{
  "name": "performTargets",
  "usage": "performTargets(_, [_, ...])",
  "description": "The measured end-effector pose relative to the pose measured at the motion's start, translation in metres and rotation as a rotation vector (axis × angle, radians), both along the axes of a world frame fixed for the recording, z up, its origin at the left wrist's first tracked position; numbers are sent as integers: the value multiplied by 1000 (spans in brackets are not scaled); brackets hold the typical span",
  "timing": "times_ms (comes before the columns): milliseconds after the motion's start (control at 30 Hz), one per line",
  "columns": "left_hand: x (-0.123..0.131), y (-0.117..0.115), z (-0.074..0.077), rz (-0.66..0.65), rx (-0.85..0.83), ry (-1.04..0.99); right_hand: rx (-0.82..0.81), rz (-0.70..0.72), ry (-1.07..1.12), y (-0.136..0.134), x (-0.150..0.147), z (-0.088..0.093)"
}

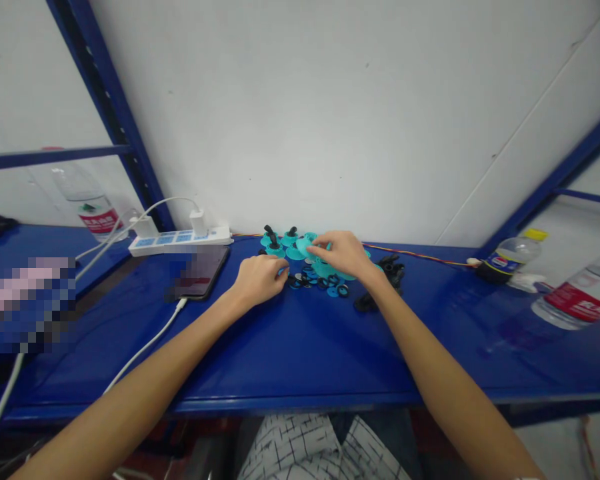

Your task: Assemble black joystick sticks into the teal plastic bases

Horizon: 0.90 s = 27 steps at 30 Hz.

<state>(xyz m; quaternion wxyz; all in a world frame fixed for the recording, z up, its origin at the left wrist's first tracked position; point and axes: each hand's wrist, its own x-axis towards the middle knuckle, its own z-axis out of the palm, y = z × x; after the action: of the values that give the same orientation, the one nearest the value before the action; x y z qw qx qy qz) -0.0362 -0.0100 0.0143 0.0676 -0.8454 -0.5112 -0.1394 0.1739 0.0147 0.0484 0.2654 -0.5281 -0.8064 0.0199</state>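
My right hand (341,252) pinches a teal cup-shaped part (305,245) above a pile of similar pieces. My left hand (263,277) is curled closed near the blue tabletop, left of some small rings; whatever its fingers hold is too small to make out. Behind it stand teal discs with black stems (275,247). Several small black and blue rings (333,287) lie between and in front of the hands. More teal discs (325,269) rest under my right hand. A heap of black parts (393,270) sits beside my right wrist, partly covered by the forearm.
A white power strip (180,241) with plugged chargers and a phone (205,270) on a white cable (153,340) lie to the left. At right stand a cola bottle (505,261) and a red-labelled water bottle (580,300). A thin twisted wire (415,253) runs along the white wall.
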Motion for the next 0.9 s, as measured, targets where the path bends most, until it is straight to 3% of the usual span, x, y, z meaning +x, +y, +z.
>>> performTargets(200, [-2,0,5,56,-2,-62,-325,329,53,-18,3,-3])
performTargets(333, [-2,3,2,49,-16,-70,-337,410,-63,-24,-9,-6])
performTargets(400, [-3,4,2,48,-22,-67,-262,338,-98,-22,-10,-6])
performTargets(533, [-3,4,4,25,-34,-113,66,-104,-223,-8,-3,-13])
performTargets(567, [-4,3,5,11,-39,-130,106,-161,-290,-3,-1,-16])
performTargets(700, [-3,1,8,-43,-53,-173,55,-91,-537,11,-6,-33])
performTargets(900, [-3,1,7,-75,-22,-138,54,-59,-648,14,-19,-44])
